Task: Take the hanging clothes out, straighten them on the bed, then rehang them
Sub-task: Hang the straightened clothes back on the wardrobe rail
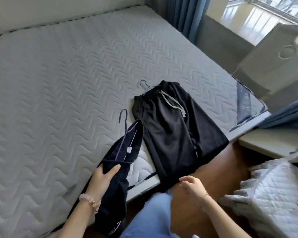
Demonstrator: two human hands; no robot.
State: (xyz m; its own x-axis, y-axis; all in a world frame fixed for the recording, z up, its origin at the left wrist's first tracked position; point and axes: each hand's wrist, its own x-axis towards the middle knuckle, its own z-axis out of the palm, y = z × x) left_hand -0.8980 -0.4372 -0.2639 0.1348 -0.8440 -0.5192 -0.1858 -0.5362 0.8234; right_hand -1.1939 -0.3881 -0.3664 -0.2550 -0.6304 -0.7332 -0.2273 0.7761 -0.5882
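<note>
Two hands, two dark garments, two hangers. The left hand (105, 176) grips the upper edge of the near garment (117, 194), thumb on top, and the cloth droops off the bed edge beside its wrist. The right hand (193, 187) is loosely curled, holding nothing, just beside the hem of the pants (172, 131), which lie flat ahead of it. The near hanger (125, 125) sits inside the held garment, just ahead of the left hand. The far hanger (145, 84) peeks from the pants' waistband, farthest off, on the bed (58, 83).
</note>
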